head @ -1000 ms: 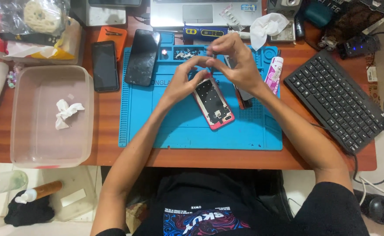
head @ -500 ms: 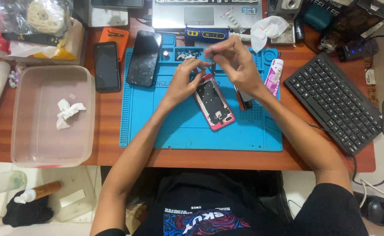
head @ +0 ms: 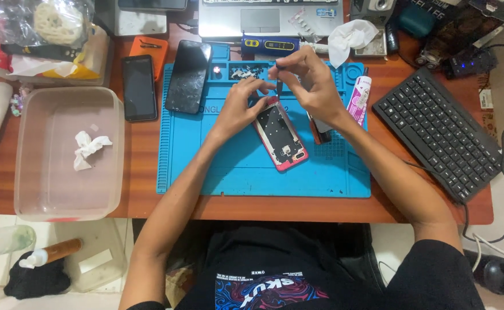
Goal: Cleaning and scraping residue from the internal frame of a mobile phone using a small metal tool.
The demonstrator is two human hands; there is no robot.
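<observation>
Fingers (head: 279,69) of your right hand (head: 312,86) pinch a thin tool (head: 279,86); left hand (head: 240,106) steadies the opened phone (head: 280,136); a slip could gouge its insides.

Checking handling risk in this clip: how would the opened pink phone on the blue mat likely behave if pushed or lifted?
The opened pink phone lies flat, so it probably won't roll or tip. The blue mat looks rubbery, so it would likely grip rather than slide. Its insides are exposed, so it's probably fragile; the left hand steadies its top edge.
</observation>
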